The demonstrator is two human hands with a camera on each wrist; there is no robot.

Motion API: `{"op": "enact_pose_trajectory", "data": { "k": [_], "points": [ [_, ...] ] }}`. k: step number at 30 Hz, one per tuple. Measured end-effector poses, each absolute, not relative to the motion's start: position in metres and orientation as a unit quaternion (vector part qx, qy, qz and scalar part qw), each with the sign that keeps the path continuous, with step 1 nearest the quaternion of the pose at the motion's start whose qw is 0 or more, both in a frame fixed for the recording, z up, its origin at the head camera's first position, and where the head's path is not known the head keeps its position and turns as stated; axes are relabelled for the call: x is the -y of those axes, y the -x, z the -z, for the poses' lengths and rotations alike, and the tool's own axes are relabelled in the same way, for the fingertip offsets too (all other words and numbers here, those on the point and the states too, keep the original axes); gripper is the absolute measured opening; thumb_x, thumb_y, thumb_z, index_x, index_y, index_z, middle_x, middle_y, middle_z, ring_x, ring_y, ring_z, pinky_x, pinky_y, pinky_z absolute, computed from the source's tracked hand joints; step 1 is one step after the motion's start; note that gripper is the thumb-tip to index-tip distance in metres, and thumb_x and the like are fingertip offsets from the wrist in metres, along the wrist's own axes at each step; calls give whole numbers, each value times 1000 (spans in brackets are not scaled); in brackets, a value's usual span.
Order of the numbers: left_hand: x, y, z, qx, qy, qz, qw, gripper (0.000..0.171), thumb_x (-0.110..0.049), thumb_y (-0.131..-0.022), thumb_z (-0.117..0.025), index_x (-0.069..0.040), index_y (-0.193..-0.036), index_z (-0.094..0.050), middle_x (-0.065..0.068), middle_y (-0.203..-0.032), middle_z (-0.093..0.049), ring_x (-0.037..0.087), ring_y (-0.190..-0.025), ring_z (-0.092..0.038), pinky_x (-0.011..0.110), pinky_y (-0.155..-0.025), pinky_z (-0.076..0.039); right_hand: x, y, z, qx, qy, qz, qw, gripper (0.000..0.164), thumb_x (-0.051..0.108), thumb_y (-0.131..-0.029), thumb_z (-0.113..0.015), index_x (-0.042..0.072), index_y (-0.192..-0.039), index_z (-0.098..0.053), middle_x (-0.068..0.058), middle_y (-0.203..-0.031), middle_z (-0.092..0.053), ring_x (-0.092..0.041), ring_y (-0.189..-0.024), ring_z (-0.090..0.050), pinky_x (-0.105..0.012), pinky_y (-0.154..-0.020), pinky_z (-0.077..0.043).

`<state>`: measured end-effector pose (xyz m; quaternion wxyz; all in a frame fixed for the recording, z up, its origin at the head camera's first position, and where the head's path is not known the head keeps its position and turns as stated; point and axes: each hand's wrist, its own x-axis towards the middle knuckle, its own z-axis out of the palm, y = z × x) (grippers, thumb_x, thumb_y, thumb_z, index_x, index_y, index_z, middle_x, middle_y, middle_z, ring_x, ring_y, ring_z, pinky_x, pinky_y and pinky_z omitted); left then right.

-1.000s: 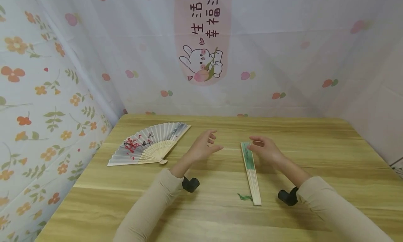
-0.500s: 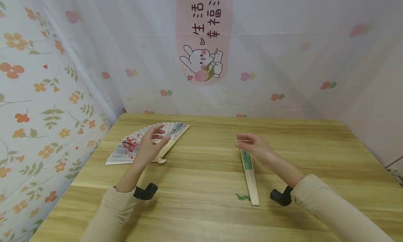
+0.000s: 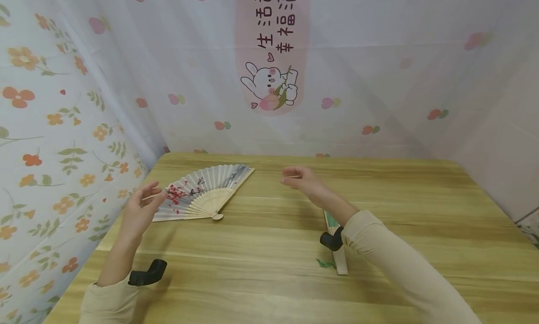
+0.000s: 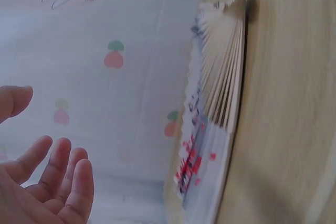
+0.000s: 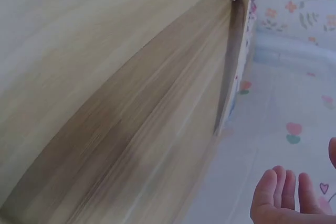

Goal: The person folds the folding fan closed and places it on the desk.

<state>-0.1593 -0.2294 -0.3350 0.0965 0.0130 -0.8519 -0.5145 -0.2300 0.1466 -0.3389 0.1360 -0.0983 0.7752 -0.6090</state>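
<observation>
Zero grip from left hand (image 3: 137, 214) or right hand (image 3: 309, 185), fingers (image 4: 81, 190) relaxed, and the spread fan (image 3: 202, 190) near the table's (image 3: 252, 263) far-left corner looks light, tearable (paper or cloth, can't tell), so pinch its ribs (image 3: 212, 201).

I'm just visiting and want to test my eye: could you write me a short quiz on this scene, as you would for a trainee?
1. In the head view, which does the right arm partly hide: the spread fan or the folded fan?
2. True or false: the left hand grips the spread fan.
3. The tassel by the folded fan is: A red, B green, C black.

Key: 1. The folded fan. 2. False; that hand holds nothing. 3. B.
</observation>
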Motion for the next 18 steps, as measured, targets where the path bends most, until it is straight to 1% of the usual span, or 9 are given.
{"op": "enact_pose_trajectory", "data": {
  "k": [4, 7, 9, 12, 14, 18],
  "points": [
    [241, 157, 340, 844, -29, 530, 78, 58, -31, -91, -48, 2, -135, -29, 4, -113, -43, -8, -86, -43, 11, -69, -43, -127, 239, 347, -767, 99, 618, 144, 45, 11, -87, -55, -3, -128, -40, -21, -126, -41, -31, -111, -42, -46, -95, -34],
    [248, 157, 345, 840, -41, 536, 65, 61, -33, -91, -48, 3, -136, -27, 3, -112, -42, -8, -86, -43, 12, -68, -43, -116, 246, 354, -771, 86, 615, 143, 43, 11, -87, -57, -1, -126, -43, -19, -124, -45, -29, -110, -45, -44, -93, -37],
    [253, 158, 348, 841, -51, 535, 60, 62, -33, -91, -48, 3, -135, -27, 4, -113, -42, -8, -85, -42, 13, -68, -44, -109, 249, 358, -773, 78, 613, 142, 43, 11, -87, -57, -1, -126, -44, -19, -122, -47, -29, -109, -47, -43, -92, -38],
    [262, 159, 355, 841, -60, 537, 44, 63, -34, -91, -47, 5, -135, -25, 8, -114, -40, -8, -85, -41, 14, -69, -44, -99, 253, 365, -773, 71, 614, 140, 43, 10, -87, -56, -5, -125, -43, -20, -118, -50, -30, -107, -49, -42, -90, -40],
    [268, 160, 359, 841, -62, 537, 27, 65, -36, -91, -45, 6, -136, -23, 13, -119, -38, -6, -87, -40, 15, -71, -45, -92, 256, 368, -771, 71, 617, 139, 44, 7, -87, -55, -9, -125, -42, -22, -116, -50, -31, -106, -50, -41, -89, -41],
    [278, 163, 369, 831, -70, 551, -16, 69, -40, -91, -43, 6, -137, -18, 23, -129, -28, 0, -91, -43, 16, -73, -45, -80, 260, 373, -776, 65, 612, 135, 44, 8, -86, -57, -11, -123, -42, -23, -113, -52, -31, -103, -51, -37, -86, -44]
  ]
}}
